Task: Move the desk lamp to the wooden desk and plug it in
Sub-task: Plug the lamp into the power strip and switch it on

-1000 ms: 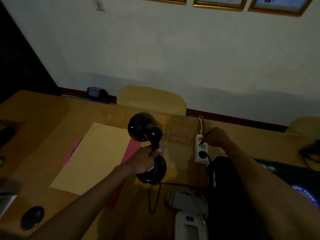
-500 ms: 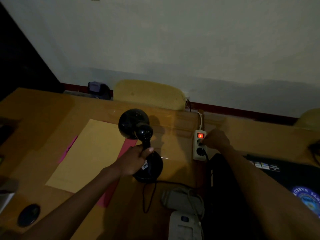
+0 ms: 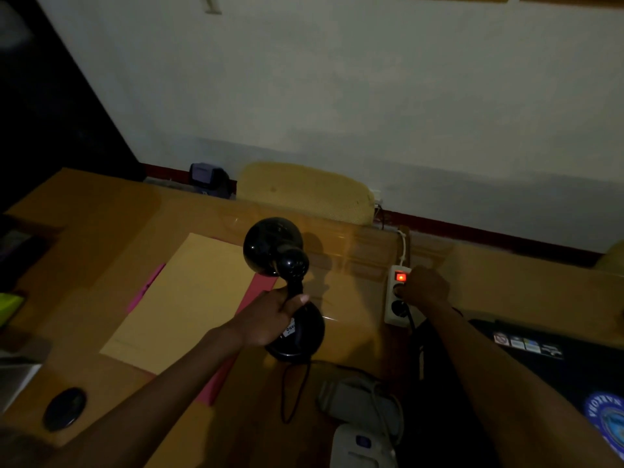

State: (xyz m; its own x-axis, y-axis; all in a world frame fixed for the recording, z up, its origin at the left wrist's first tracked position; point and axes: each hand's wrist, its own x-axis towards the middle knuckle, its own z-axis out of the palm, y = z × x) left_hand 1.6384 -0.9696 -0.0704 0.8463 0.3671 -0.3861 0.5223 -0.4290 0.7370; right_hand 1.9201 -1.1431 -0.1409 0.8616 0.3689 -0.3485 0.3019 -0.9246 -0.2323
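The black desk lamp stands on the wooden desk point(image 3: 101, 224), its round shade point(image 3: 271, 246) tilted toward the wall above its base point(image 3: 304, 336). My left hand point(image 3: 270, 319) is wrapped around the lamp's neck. The lamp's thin black cord point(image 3: 287, 393) loops across the desk in front of the base. My right hand point(image 3: 425, 287) rests on a white power strip point(image 3: 393, 315), fingertips curled over its middle socket. Above the fingers the strip's switch point(image 3: 400, 276) glows red. A black plug point(image 3: 401, 307) sits in the nearest socket. Anything under the fingers is hidden.
A manila envelope point(image 3: 189, 298) over a pink folder point(image 3: 256, 292) lies left of the lamp. A dark mouse point(image 3: 64, 408) sits near left. A grey cuff point(image 3: 354, 400) and white device point(image 3: 361, 444) lie in front. A black laptop point(image 3: 557, 369) is at right, a chair back point(image 3: 304, 190) behind the desk.
My right hand slid from the strip's switch down to the middle socket, uncovering the red light. My left hand kept hold of the lamp's neck.
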